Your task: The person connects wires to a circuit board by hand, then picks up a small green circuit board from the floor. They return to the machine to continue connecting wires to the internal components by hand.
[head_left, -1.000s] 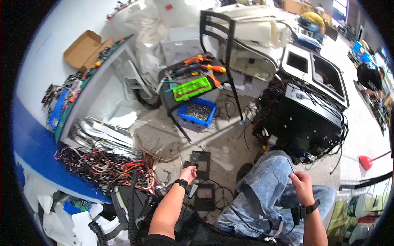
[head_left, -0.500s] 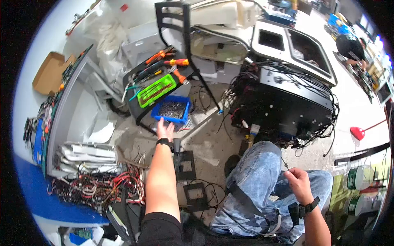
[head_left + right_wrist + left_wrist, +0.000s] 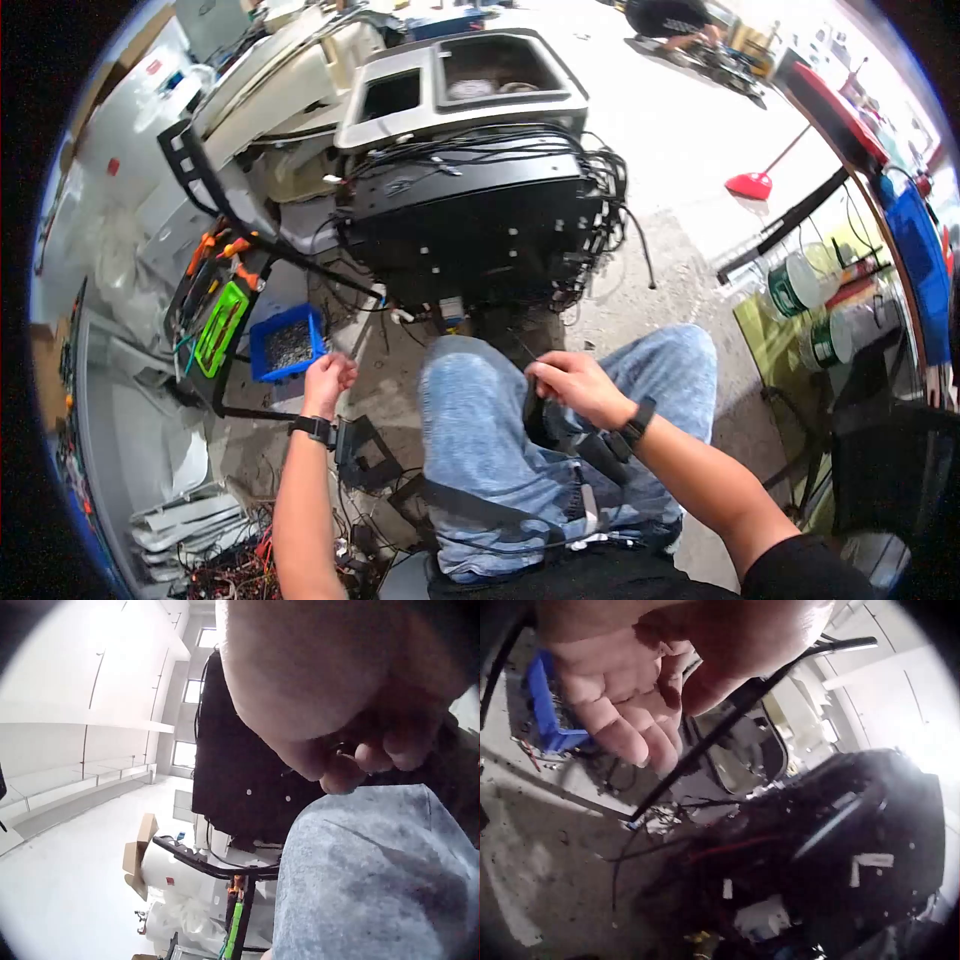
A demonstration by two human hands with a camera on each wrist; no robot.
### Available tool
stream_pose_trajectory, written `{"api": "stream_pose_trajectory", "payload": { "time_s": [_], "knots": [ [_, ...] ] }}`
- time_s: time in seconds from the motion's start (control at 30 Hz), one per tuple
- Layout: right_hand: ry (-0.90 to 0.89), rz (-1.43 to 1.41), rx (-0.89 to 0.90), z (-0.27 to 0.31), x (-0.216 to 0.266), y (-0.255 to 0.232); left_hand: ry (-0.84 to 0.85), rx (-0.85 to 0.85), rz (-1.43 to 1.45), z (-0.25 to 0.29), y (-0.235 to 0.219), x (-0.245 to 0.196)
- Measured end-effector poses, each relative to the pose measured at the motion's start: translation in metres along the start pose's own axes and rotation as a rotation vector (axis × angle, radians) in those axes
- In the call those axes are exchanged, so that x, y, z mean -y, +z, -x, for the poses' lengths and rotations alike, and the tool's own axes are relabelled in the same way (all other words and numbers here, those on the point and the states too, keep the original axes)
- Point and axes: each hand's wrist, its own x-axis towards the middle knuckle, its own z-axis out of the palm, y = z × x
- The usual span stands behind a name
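Note:
My left hand (image 3: 326, 384) is held out beside a blue tray (image 3: 258, 350) of small metal bits that look like screws. In the left wrist view its fingers (image 3: 622, 739) hang loosely bent, with nothing seen between them, and the tray's blue wall (image 3: 546, 712) shows behind. Over my knees, my right hand (image 3: 585, 388) pinches a thin dark rod (image 3: 522, 346) between thumb and forefinger; its far end points toward the large black box (image 3: 480, 240). In the right wrist view the curled fingers (image 3: 345, 776) hide most of what they hold.
A black chair (image 3: 190, 170) bears hand tools and a green case (image 3: 222, 328). Tangled cables (image 3: 600, 190) drape over the black box. White plastic panels (image 3: 190, 530) and a wire heap (image 3: 235, 570) lie at lower left. A red dustpan (image 3: 750, 185) stands farther right.
My left hand has gone from beside my leg out to the blue tray and come a little away from it. The right hand keeps its pinch on the rod. My head has turned right.

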Motion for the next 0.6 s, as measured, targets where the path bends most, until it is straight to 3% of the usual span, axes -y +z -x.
{"api": "stream_pose_trajectory", "payload": {
  "time_s": [0.13,0.33,0.47,0.57,0.6],
  "knots": [
    [0.089,-0.242,0.042,-0.004,0.007,-0.005,0.078,0.141,-0.08,0.021,0.059,-0.074],
    [0.054,-0.375,-0.044,-0.011,-0.007,-0.021,0.189,0.437,-0.317,0.032,0.144,-0.152],
    [0.096,-0.577,-0.084,-0.02,-0.015,-0.029,0.211,0.515,-0.397,0.031,0.204,-0.167],
    [0.072,-0.681,-0.115,-0.03,-0.021,-0.029,0.28,0.57,-0.546,0.004,0.247,-0.141],
    [0.073,-0.728,-0.139,-0.034,-0.022,-0.029,0.232,0.572,-0.536,-0.003,0.262,-0.131]
  ]
}}
